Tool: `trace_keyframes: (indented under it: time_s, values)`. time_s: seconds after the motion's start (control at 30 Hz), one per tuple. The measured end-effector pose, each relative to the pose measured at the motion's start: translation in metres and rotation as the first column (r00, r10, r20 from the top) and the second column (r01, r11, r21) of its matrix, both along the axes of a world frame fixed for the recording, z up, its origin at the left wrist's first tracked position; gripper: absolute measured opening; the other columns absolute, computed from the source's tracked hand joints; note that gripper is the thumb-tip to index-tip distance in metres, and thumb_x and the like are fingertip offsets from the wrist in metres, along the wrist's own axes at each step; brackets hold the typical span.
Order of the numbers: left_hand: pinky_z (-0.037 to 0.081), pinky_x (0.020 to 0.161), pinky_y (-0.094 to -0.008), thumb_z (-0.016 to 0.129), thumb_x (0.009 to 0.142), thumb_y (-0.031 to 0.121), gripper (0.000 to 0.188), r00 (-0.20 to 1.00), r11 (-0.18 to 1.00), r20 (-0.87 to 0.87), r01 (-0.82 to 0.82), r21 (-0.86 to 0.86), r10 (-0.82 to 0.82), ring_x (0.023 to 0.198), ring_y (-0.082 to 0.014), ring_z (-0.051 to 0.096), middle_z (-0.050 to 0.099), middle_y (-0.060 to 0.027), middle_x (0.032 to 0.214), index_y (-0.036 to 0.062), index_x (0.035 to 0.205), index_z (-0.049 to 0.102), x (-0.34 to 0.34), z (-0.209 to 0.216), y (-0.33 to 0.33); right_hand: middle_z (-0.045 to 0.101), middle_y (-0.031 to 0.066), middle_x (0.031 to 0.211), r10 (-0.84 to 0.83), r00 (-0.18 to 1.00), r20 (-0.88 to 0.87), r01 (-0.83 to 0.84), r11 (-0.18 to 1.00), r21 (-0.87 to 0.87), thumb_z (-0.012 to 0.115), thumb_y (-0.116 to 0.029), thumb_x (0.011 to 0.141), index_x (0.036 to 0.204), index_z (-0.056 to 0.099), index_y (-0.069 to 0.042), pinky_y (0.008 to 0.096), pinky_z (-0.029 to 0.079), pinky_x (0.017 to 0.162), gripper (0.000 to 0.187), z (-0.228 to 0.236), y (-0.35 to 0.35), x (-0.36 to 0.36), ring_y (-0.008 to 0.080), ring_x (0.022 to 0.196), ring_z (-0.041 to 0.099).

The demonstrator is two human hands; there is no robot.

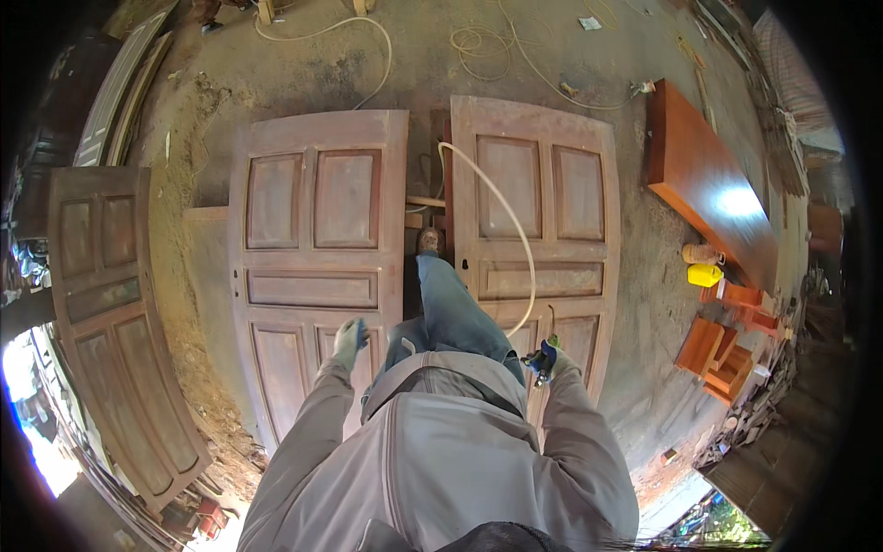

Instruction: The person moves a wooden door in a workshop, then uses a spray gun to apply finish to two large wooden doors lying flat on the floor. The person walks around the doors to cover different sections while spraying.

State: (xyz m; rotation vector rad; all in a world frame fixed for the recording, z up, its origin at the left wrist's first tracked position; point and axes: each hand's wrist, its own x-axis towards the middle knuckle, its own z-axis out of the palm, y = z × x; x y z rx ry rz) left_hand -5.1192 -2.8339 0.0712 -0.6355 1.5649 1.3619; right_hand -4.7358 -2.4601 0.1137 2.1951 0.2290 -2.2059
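My left hand (349, 341), in a pale glove with blue on the fingers, hangs over the left wooden door (313, 288) with nothing visible in it, fingers loosely extended. My right hand (552, 360), gloved the same way, is closed around what looks like an air blow gun (540, 375), metallic and partly hidden by the fingers. A pale hose (509, 204) arcs from the gap between the doors down towards that hand. Below it lies the right wooden door (540, 279). Both panelled doors have a dull, brownish-pink surface. My foot (430, 241) is in the gap between them.
Another panelled door (108, 276) leans at the left. A glossy orange-brown wooden slab (704, 175) lies at the right, near a yellow container (705, 276) and glossy wooden pieces (716, 357). More hose (483, 46) lies looped on the dirty floor at the far side.
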Motion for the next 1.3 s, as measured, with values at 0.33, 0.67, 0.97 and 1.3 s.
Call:
trace_keyframes:
  time_s: [0.33,0.67,0.97,1.3]
  values:
    - [0.041,0.097,-0.0353,0.048,0.094,0.041,0.045,0.352,0.439,-0.427,0.890,-0.122,-0.833,0.113,-0.0283,0.056,0.061,-0.0154,0.119,0.0049,0.120,0.057,-0.045,0.077,0.314,0.063,0.0100,0.084,0.036,0.893,-0.450,0.299,0.700,0.649,0.063,-0.038,0.088,0.097,0.056,-0.008,0.0396,0.053,0.068,0.032,0.060,0.251,-0.072,0.0285,0.077,0.063]
    - [0.038,0.101,-0.0494,0.044,0.084,0.067,0.086,0.843,0.124,0.115,-0.058,0.991,-0.526,0.111,-0.0356,0.052,0.053,-0.0231,0.121,-0.0062,0.128,0.043,-0.066,0.313,0.542,0.048,0.0247,0.130,0.220,0.273,-0.937,0.915,0.241,0.323,0.060,-0.029,0.090,0.127,0.040,0.007,0.0455,0.047,0.100,0.055,0.288,0.331,-0.185,0.0385,0.124,0.044]
    - [0.049,0.089,-0.0499,0.046,0.095,0.028,0.033,0.982,0.339,-0.086,0.139,0.930,-0.166,0.085,-0.0296,0.061,0.061,-0.0148,0.084,-0.0036,0.105,0.046,-0.266,0.453,0.672,0.044,0.0261,0.134,0.166,0.151,-0.974,0.931,0.309,0.197,0.067,-0.025,0.085,0.129,0.039,0.013,0.0434,0.041,0.105,0.065,0.292,0.315,-0.246,0.0352,0.125,0.044]
    - [0.046,0.092,-0.0420,0.045,0.091,0.012,0.016,0.869,0.114,-0.332,0.396,0.911,-0.367,0.090,-0.0284,0.057,0.057,-0.0146,0.090,-0.0003,0.084,0.053,-0.397,0.512,0.702,0.059,0.0174,0.119,-0.187,0.139,-0.972,0.600,0.797,-0.067,0.050,-0.038,0.095,0.125,0.051,-0.001,0.0386,0.053,0.085,0.048,0.235,0.284,-0.352,0.0272,0.102,0.060]
